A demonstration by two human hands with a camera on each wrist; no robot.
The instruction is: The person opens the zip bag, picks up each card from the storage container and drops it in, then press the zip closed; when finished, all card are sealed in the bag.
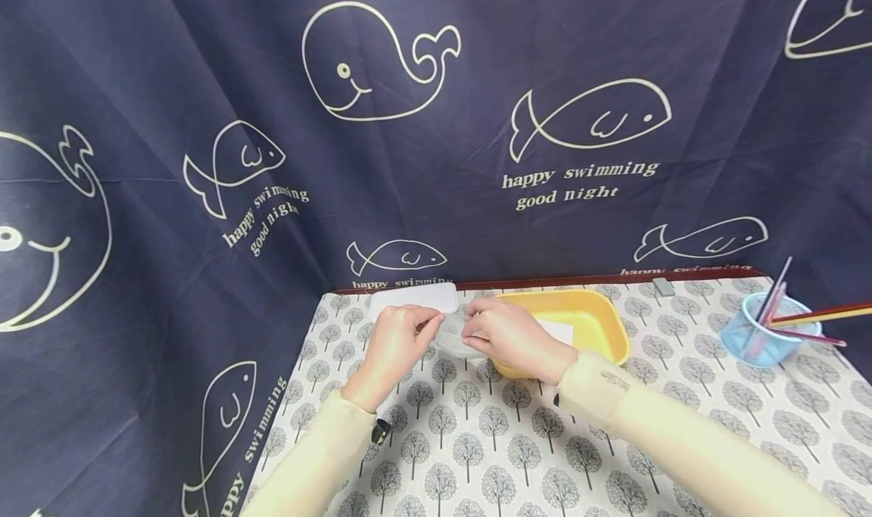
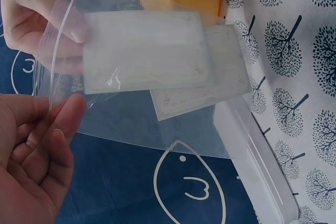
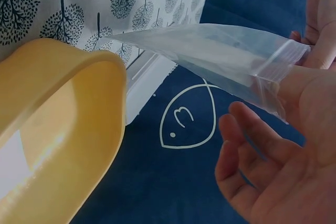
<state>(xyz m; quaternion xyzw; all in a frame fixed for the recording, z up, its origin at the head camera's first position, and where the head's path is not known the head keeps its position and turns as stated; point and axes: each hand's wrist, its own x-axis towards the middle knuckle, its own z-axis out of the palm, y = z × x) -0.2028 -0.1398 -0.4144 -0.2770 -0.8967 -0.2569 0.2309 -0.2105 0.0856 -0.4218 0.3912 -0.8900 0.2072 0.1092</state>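
A clear zip bag is held up over the far part of the table. My left hand pinches its zip edge between thumb and finger. From the other side my right hand reaches in at the bag's mouth, its thumb and finger at the end of a pale rectangular card; its other fingers are loosely bent outside the bag. A second pale card lies slanted behind the first, partly covered by it. In the head view the hands hide much of the bag.
A yellow basin with a white card in it stands right beside my right hand. Behind my left hand lies a flat white case. A blue mesh cup of pencils stands at right, a small grey block at the back.
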